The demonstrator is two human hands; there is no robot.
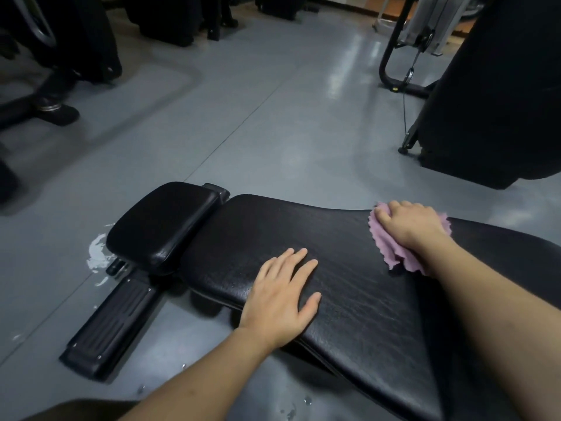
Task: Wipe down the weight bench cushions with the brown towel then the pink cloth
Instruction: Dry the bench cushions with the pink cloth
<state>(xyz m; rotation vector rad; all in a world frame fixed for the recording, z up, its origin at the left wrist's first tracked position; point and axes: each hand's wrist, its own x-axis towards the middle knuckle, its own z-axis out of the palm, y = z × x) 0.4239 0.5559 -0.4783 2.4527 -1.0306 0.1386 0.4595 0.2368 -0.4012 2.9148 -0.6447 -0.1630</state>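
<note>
The crumpled pink cloth (391,247), zigzag-edged, lies half hidden under the right hand (409,226), fingers pressing it; left hand (282,296) flat, fingers apart, on the black cushion (349,299).

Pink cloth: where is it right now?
Head view, right side: the pink cloth lies on the long bench cushion near its far edge, pressed under the right hand; the left hand rests flat nearer the camera.

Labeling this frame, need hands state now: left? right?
Left hand: open, flat on the long bench cushion, holding nothing.
Right hand: pressing the pink cloth onto that cushion, fingers curled over it.
</note>
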